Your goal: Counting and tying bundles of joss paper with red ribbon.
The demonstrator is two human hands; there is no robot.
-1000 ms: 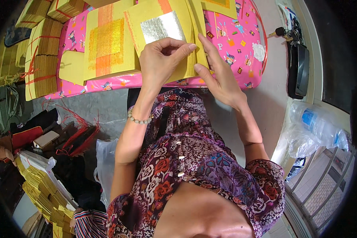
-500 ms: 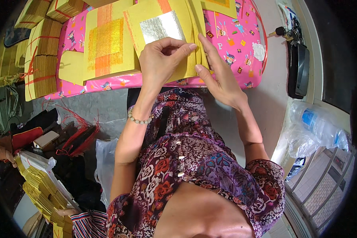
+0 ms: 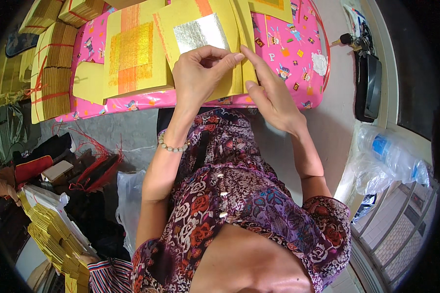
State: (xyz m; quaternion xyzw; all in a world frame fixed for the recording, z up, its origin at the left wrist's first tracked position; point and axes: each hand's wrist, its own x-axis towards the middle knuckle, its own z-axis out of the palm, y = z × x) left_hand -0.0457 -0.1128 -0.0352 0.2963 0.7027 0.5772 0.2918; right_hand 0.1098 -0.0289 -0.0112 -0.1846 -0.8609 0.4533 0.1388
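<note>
A stack of yellow paper sheets [image 3: 181, 14] with a silver foil square [image 3: 200, 33] and an orange band lies on the pink table. My left hand [image 3: 198, 73] rests over its lower part, thumb and forefinger pinched together at the right side of the upper sheet; the other fingers curl under, partly hidden. At the stack's right edge is my right hand [image 3: 275, 97], its fingers stretched and the thumb apart. The right forefinger's tip comes close to the left thumb. To the left lies another yellow stack [image 3: 159, 73] with a gold foil square [image 3: 131, 49] on an orange band.
Bundles of yellow paper [image 3: 56, 93] tied with red string stand at the table's left end. The patterned pink tablecloth [image 3: 298, 58] shows on the right. At lower left, another person's striped sleeve [image 3: 110, 276] is beside more folded yellow paper [image 3: 58, 237]. A plastic bag [image 3: 391, 156] hangs at right.
My right hand's fingers have shifted slightly left, the forefinger now nearer the left thumb. My left hand has hardly moved. At lower left, the other person's hand has shifted slightly.
</note>
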